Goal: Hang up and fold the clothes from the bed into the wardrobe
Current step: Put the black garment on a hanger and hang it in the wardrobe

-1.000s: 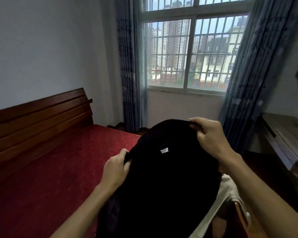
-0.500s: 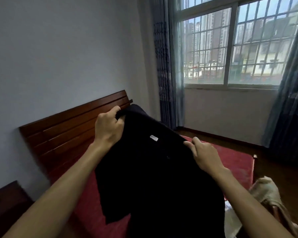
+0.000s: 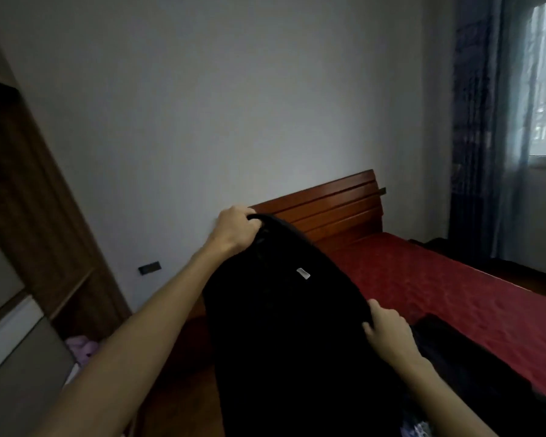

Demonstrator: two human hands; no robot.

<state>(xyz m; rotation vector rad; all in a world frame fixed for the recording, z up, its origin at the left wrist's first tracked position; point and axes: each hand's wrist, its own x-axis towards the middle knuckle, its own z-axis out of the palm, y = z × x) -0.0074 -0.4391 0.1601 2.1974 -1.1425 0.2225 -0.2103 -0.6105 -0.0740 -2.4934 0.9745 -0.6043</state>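
Note:
A black garment (image 3: 284,335) with a small white label hangs in front of me, held up by its top edge. My left hand (image 3: 235,230) grips the upper left corner near the headboard. My right hand (image 3: 386,331) grips the lower right corner of that edge. The bed (image 3: 448,288) with a red cover lies to the right, and more dark clothing (image 3: 473,367) lies on its near end. The dark wooden wardrobe (image 3: 35,216) stands at the far left, its inside mostly out of view.
A wooden headboard (image 3: 334,209) stands against the grey wall. Blue curtains (image 3: 479,127) and a window are at the far right. A lilac item (image 3: 82,346) lies low near the wardrobe. A wall socket (image 3: 150,268) sits beside the wardrobe's side panel.
My view has swung left, from the window toward the wall and wardrobe. Both hands kept hold of the black garment and carried it along, left hand now higher than the right.

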